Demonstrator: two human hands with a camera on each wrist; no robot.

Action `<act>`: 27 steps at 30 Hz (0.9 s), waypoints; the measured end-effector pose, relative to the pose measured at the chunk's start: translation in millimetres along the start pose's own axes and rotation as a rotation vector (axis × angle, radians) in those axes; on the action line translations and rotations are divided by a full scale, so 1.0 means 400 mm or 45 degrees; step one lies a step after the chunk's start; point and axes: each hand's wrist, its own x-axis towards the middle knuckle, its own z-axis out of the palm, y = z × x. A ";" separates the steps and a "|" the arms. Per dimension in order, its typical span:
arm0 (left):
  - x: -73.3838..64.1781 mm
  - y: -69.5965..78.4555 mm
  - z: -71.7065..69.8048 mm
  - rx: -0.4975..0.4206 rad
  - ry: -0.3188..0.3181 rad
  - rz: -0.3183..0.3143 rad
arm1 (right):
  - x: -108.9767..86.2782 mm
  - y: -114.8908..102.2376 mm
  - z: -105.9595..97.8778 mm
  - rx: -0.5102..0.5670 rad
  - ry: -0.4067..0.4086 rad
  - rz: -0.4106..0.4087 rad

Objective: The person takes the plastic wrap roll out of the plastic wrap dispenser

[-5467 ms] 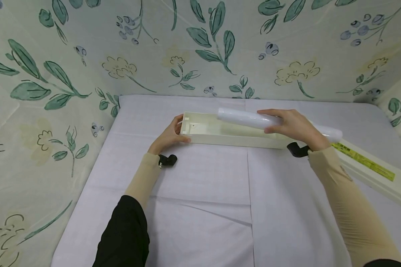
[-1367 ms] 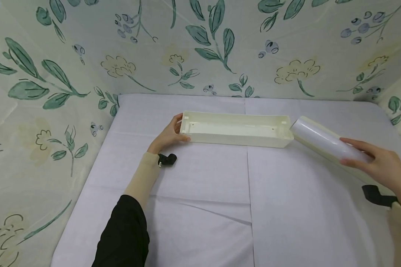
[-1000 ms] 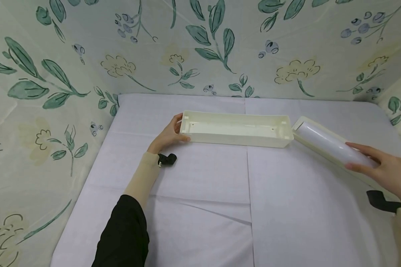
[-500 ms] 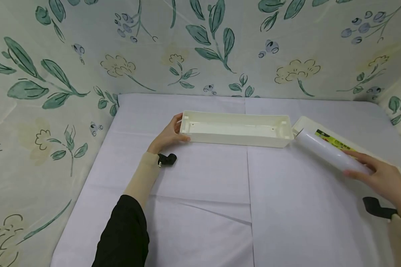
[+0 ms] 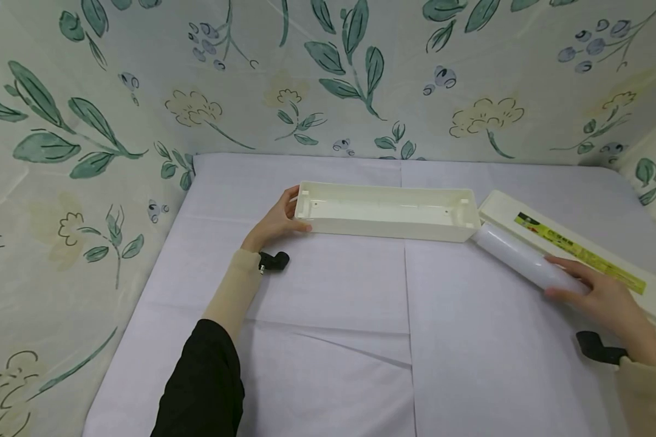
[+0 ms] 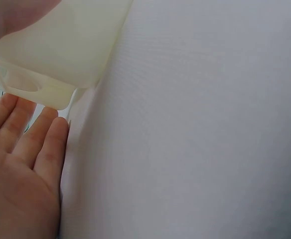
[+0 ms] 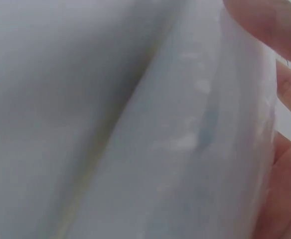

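Note:
A long cream plastic box (image 5: 388, 228) lies open side up on the table in the head view. My left hand (image 5: 276, 221) holds its left end, thumb on the front wall and fingers at the end wall; in the left wrist view the fingers (image 6: 48, 144) touch that end. My right hand (image 5: 607, 297) grips a shiny white roll of plastic wrap (image 5: 525, 255) near its right end, thumb and fingers on opposite sides. The roll slants along the near side of a cream lid (image 5: 497, 206), its far tip by the box's right corner. The right wrist view shows the wrap (image 7: 195, 139) close up.
On the lid runs a yellow printed label (image 5: 585, 255). A creased white cloth (image 5: 328, 364) covers the table. Behind and to the left hangs a floral curtain (image 5: 388, 91).
The roll was over the box first, then above the lid at the right. Now it is lower, on the lid's near side, and the yellow label shows. My left hand has stayed put.

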 end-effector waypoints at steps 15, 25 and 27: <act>0.002 -0.008 -0.002 -0.007 0.018 0.004 | 0.001 0.001 0.019 -0.040 0.037 -0.051; 0.004 -0.010 -0.003 -0.007 0.008 -0.004 | 0.000 -0.011 0.015 -0.058 0.019 -0.039; 0.004 -0.009 -0.003 -0.003 0.007 -0.003 | -0.001 -0.013 0.015 -0.057 0.016 -0.028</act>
